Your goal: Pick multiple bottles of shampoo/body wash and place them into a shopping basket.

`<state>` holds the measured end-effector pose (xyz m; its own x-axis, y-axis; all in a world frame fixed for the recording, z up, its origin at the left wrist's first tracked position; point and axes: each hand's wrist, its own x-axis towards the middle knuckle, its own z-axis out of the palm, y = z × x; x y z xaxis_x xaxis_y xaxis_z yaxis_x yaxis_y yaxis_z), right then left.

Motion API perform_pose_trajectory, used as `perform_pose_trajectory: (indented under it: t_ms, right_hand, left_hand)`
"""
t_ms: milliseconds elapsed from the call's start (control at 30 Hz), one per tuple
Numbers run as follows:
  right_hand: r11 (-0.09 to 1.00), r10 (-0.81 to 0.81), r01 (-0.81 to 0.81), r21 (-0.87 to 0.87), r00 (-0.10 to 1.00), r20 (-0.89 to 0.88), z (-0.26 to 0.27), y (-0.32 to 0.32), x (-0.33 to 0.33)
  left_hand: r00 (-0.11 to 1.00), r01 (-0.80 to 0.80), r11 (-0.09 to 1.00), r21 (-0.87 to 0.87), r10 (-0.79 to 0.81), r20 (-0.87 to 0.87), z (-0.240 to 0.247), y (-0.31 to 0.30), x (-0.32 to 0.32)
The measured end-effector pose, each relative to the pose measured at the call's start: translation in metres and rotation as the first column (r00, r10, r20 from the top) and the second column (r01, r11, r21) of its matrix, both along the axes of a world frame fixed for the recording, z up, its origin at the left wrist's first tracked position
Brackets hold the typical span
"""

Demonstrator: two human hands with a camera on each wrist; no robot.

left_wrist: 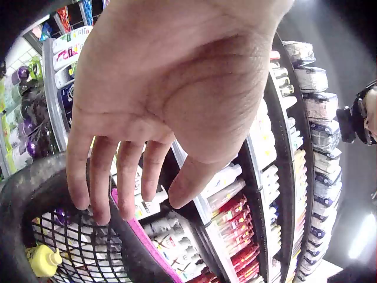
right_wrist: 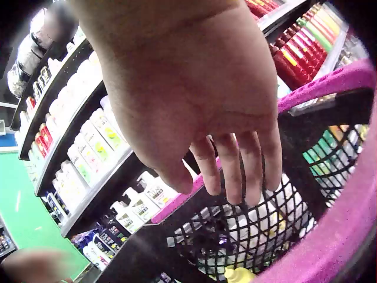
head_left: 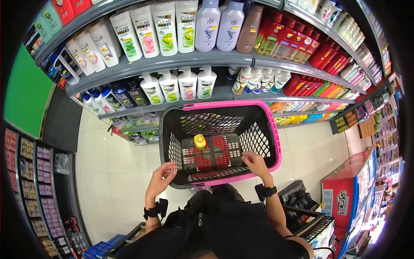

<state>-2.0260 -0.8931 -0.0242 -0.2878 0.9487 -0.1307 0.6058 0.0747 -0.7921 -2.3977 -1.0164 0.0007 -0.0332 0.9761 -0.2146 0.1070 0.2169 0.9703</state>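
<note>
A black shopping basket (head_left: 210, 144) with a pink rim lies in front of the person in the head view. Inside it, toward the left, sits a small yellow bottle (head_left: 199, 141), also seen in the left wrist view as a yellow bottle (left_wrist: 42, 260). The left hand (head_left: 160, 178) hovers at the basket's near left corner, its fingers loosely extended and holding nothing. Over the near right part of the basket is the right hand (head_left: 255, 164), fingers relaxed. The right wrist view shows that hand (right_wrist: 200, 112) with nothing in its palm.
A shelf (head_left: 164, 64) ahead carries rows of shampoo bottles (head_left: 166, 28), with pump bottles (head_left: 187, 84) one level lower. Red bottles (head_left: 286, 41) stand farther right. Another rack (head_left: 30, 172) runs along the left. A red cooler (head_left: 345, 198) and black crates (head_left: 302, 203) are at the right.
</note>
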Motion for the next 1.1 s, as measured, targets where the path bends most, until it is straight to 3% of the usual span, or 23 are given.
perform_pose_trajectory:
  t_ms: [267,533,767,800,1100]
  right_hand:
    - [0.994,-0.105,0.105,0.026,0.994,-0.026,-0.003,-0.033,0.024]
    - [0.948,-0.284,0.300,0.104,0.948,-0.147,-0.005,-0.060,0.087]
    - [0.905,-0.412,0.424,0.047,0.898,-0.157,-0.012,-0.085,0.200]
    - [0.902,-0.421,0.430,0.043,0.897,-0.135,-0.017,-0.089,0.219]
    - [0.880,-0.468,0.475,-0.013,0.861,-0.200,-0.058,-0.102,0.374]
  left_hand:
    - [0.971,0.234,0.971,-0.052,-0.231,0.060,-0.015,0.018,0.049]
    - [0.879,0.469,0.878,-0.093,-0.475,-0.052,0.004,0.058,0.118]
    - [0.751,0.633,0.766,-0.117,-0.643,-0.148,0.028,0.089,0.245]
    - [0.746,0.645,0.750,-0.146,-0.659,-0.092,0.037,0.089,0.269]
    - [0.453,0.820,0.519,-0.240,-0.846,-0.281,0.046,0.116,0.442]
